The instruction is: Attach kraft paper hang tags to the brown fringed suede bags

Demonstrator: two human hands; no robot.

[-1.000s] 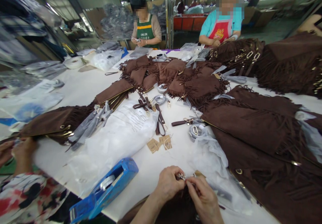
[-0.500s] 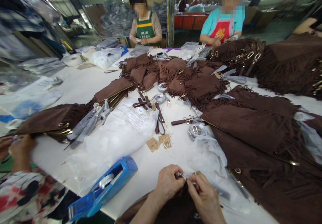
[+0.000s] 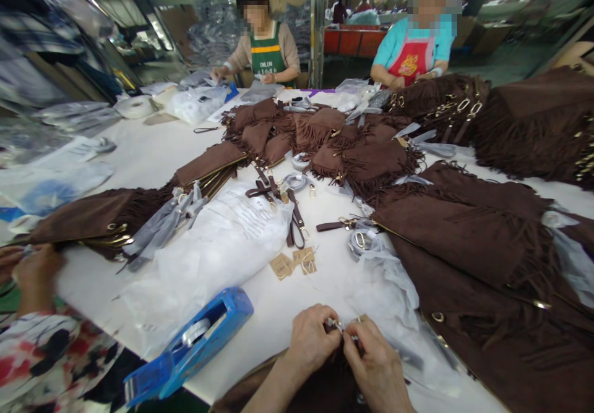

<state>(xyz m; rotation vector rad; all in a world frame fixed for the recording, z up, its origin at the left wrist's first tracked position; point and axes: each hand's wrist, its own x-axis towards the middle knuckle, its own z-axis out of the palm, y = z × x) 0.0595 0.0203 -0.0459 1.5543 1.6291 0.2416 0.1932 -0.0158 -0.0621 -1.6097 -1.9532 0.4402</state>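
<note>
Both hands pinched shut on small metal clasp (image 3: 342, 326), left hand (image 3: 312, 339) and right hand (image 3: 377, 363) meeting just right of blue tape dispenser (image 3: 192, 345). Best steadied low over tabletop (image 3: 153, 159), fingers (image 3: 335, 332) close to clasp.

Both of the person's forearms are coming up from the bottom edge of the view and converging near its middle, bare to the wrist. The left hand (image 3: 310, 337) is lying knuckles up, its fingers curling inward and its thumb and forefinger pressing together at the tip in a tight pinch. The right hand (image 3: 378, 363) is sitting just beside it and slightly lower, its back turning toward the camera, its fingers bending and its fingertips (image 3: 349, 337) meeting those of the left hand. The two hands are touching at the fingertips, with both wrists angling inward.
</note>
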